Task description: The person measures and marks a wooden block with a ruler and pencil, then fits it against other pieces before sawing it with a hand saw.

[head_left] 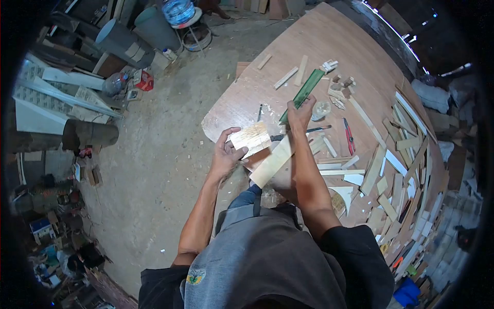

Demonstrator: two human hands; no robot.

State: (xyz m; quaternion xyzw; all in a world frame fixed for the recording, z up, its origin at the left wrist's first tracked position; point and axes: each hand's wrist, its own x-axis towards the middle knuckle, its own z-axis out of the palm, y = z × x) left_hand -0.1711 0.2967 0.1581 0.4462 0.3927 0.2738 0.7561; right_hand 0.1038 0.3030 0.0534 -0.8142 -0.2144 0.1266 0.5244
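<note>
My left hand (225, 154) is closed on a small rectangular piece of wood (251, 139) with a rough, streaked face, held by its left and lower edges. My right hand (300, 112) grips a long green strip (309, 86) that looks like a ruler, slanting up to the right over the table. Below my right wrist lies a pale wooden board (272, 164), jutting past the table edge toward my body. A dark slim tool (319, 129) lies partly hidden behind my right forearm. Near the wood piece is a short dark pencil-like stick (260, 112).
The plywood table (236, 92) carries several wood strips (370, 170), a clear jar (321, 109), a red-handled tool (349, 136) and small wood blocks (338, 94). A stool with a blue water jug (178, 11) and grey bins (121, 41) stand on the floor, upper left.
</note>
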